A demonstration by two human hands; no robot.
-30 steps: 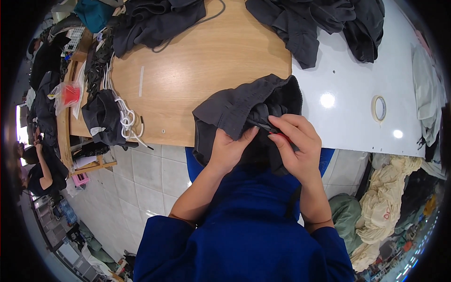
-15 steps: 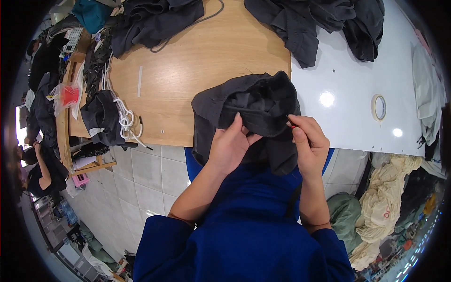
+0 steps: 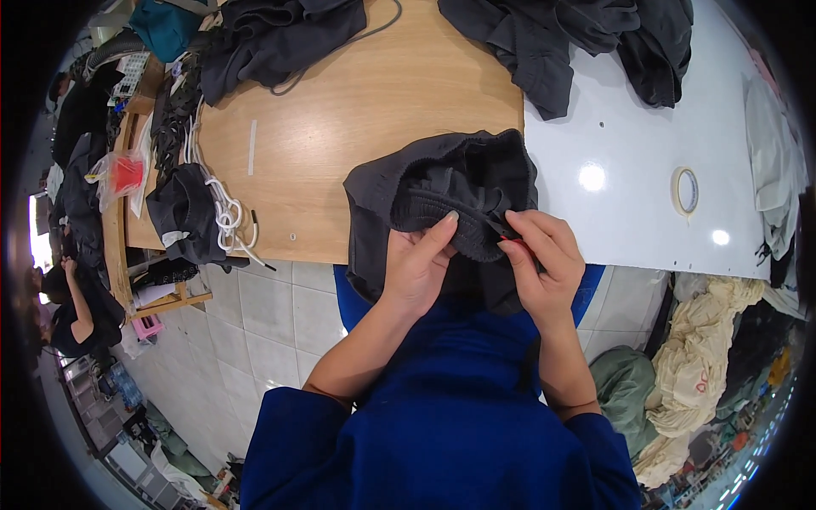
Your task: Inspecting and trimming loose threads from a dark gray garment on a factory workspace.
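Shifted lower, both hands (image 3: 480, 259) now pinch the dark garment's (image 3: 442, 183) ribbed cuff

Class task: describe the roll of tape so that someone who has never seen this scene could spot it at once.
Start at the white table to the right of the wooden table. Towards its right end, beyond the dark clothes, lies the tape. It is the only small pale ring there, lying flat and alone.

Matt ribbed-knit dark garment (image 3: 450, 191), glossy white tabletop (image 3: 629, 204)

A wooden table (image 3: 357, 110) adjoins a glossy white table (image 3: 629, 212) over pale floor tiles (image 3: 255, 331).
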